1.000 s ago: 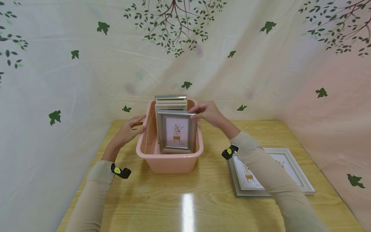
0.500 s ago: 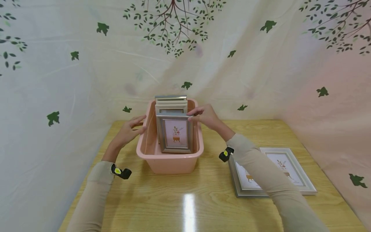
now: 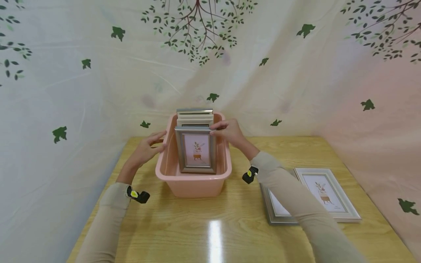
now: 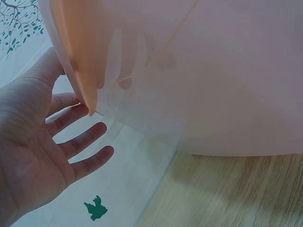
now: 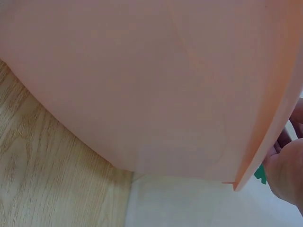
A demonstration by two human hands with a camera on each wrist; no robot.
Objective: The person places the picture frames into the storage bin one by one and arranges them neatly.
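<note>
A pink plastic basin (image 3: 192,188) stands on the table with several picture frames upright inside. At the front is a silver-grey picture frame (image 3: 196,150) with a potted-plant print. My right hand (image 3: 231,133) pinches this frame at its top right corner. Behind it stand more picture frames (image 3: 194,117), mostly hidden. My left hand (image 3: 143,151) touches the basin's left rim, its fingers spread and fairly straight. In the left wrist view, the left hand's fingers (image 4: 85,142) lie along the outside of the rim. In the right wrist view, the basin wall hides most of the right hand (image 5: 286,170).
To the right on the wooden table (image 3: 177,226) lie a white picture frame (image 3: 353,213) and a grey picture frame (image 3: 284,220), flat and side by side, partly under my right forearm. A printed cloth (image 3: 158,80) hangs behind and along both sides.
The front picture frame has shifted slightly left in the basin, with my right hand moving left along with it. My left hand has stayed at the rim.
</note>
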